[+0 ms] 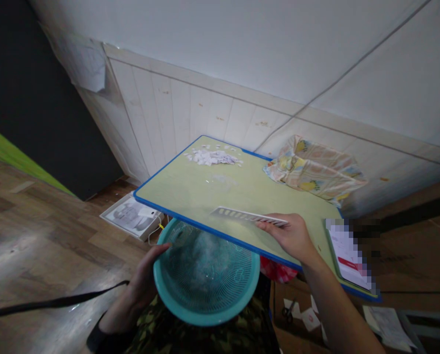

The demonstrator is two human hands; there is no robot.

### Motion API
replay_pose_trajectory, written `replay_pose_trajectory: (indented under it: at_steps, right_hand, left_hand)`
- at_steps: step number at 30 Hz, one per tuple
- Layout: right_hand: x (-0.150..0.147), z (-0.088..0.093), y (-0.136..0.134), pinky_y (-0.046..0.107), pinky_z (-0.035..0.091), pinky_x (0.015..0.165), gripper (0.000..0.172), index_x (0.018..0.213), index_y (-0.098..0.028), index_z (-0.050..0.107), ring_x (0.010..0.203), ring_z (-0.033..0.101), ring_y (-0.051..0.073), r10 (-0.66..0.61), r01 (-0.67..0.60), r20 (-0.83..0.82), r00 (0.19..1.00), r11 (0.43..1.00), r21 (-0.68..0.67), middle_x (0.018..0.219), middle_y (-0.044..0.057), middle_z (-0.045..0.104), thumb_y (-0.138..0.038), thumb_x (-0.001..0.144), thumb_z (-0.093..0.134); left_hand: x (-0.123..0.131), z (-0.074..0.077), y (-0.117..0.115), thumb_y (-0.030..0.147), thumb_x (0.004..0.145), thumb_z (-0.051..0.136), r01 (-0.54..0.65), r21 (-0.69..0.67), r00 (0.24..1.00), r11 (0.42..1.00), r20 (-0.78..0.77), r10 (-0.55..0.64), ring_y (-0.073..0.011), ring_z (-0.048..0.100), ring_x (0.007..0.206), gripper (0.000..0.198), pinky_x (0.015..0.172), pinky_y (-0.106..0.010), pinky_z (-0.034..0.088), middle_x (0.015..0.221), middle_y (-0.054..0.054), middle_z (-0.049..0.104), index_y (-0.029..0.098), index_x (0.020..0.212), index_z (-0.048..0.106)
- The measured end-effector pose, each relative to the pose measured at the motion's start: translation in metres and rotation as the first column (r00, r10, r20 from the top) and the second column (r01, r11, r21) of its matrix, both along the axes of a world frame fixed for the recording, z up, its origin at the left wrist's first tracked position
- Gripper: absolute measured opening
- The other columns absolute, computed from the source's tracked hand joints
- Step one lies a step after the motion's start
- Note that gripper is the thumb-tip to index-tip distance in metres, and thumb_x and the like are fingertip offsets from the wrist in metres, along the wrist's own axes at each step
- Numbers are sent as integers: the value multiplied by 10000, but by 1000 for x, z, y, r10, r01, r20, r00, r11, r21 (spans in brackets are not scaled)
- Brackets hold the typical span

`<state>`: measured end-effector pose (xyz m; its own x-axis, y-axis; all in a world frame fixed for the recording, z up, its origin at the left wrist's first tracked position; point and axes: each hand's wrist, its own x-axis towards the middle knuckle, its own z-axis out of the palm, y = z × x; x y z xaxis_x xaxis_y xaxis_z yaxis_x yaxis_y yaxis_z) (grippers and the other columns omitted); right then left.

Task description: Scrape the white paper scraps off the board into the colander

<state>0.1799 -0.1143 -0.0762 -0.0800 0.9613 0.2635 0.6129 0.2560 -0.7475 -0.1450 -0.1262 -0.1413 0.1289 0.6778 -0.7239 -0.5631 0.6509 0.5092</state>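
Note:
My left hand [148,270] grips the left rim of a teal plastic colander [205,317], which rests on my lap just under the table's front edge. Some clear, whitish bits [207,253] lie inside it. My right hand [290,233] pinches one end of a flat white strip [238,215] with a row of pale marks or slots, held low over the table [175,189]; whether it touches the tabletop is hard to tell. Farther back on the table lies a pile of small white pieces [212,157]. Nearer me is a thin scatter of clear bits [222,180].
A patterned cloth [312,167] covers something at the table's back right. A device with a lit screen [349,255] lies at the right edge. On the floor are an open white box [131,216] at left and scissors [288,312] with papers at right.

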Motion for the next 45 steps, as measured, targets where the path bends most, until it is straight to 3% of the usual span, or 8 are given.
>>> replay_pose_trajectory:
  at_steps: [8, 13, 19, 23, 27, 32, 39, 45]
  right_hand:
    - [-10, 11, -21, 283, 567, 581, 186, 852, -241, 826, 647, 736, 223, -8, 8, -14, 1000, 999, -36, 800, 37, 797, -393, 823, 723]
    - [-11, 11, -22, 268, 510, 477, 259, 810, -211, 825, 564, 698, 210, -65, 65, -11, 998, 995, -73, 720, 35, 780, -441, 824, 707]
    - [-6, 10, -21, 272, 529, 503, 244, 777, -196, 811, 584, 707, 219, -82, 79, -44, 996, 995, -62, 708, 37, 776, -422, 812, 726]
    - [-10, 7, -9, 296, 567, 594, 224, 813, -205, 807, 665, 734, 232, -145, 147, -74, 987, 989, 21, 792, 49, 794, -417, 815, 734]
    - [-19, -1, 21, 310, 571, 663, 258, 885, -193, 811, 717, 741, 235, -199, 209, -93, 976, 972, 110, 864, 60, 802, -429, 818, 730]
    - [-24, -15, 52, 336, 576, 769, 245, 949, -232, 812, 831, 756, 254, -135, 140, -44, 990, 982, 130, 956, 49, 799, -421, 839, 703]
    - [0, -7, 38, 337, 569, 724, 213, 914, -207, 813, 794, 755, 257, -56, 57, -32, 998, 998, 26, 891, 61, 802, -369, 787, 756]
    - [10, -5, 39, 324, 552, 656, 316, 915, -172, 810, 751, 740, 250, -148, 151, -90, 985, 988, 21, 883, 82, 800, -455, 791, 748]
  left_hand:
    - [0, 1, -1, 136, 959, 497, 1, -9, 1000, 1000, -4, -1, -221, 682, 579, 347, 626, -321, 594, 704, -155, 718, 31, 729, 735]
    - [-2, -3, -2, 137, 951, 509, 13, 18, 1000, 1000, 7, -13, -215, 673, 569, 339, 605, -315, 592, 677, -125, 711, 53, 713, 734]
    - [-7, -9, -3, 152, 951, 531, 19, 21, 999, 1000, 46, -20, -211, 677, 566, 320, 598, -304, 589, 683, -112, 716, 67, 712, 726]
    - [-4, -5, -2, 148, 947, 517, 14, 12, 1000, 1000, 24, -14, -235, 693, 595, 297, 632, -332, 602, 724, -150, 726, 48, 754, 719]
    - [-2, -3, 1, 150, 948, 512, 6, 4, 1000, 1000, -6, -6, -243, 702, 608, 256, 681, -362, 615, 754, -160, 733, 55, 811, 707]
    - [-4, -7, 1, 134, 951, 508, -9, 18, 1000, 1000, -26, 9, -251, 704, 614, 271, 673, -357, 616, 761, -176, 732, 35, 802, 710]
    - [-5, -8, 0, 146, 955, 514, 6, 13, 1000, 1000, 5, -6, -254, 701, 608, 287, 630, -349, 606, 756, -175, 731, 47, 775, 715]
    - [-2, -4, 0, 139, 950, 523, -5, 7, 1000, 1000, 17, 5, -255, 700, 604, 282, 643, -358, 609, 755, -183, 729, 25, 785, 721]
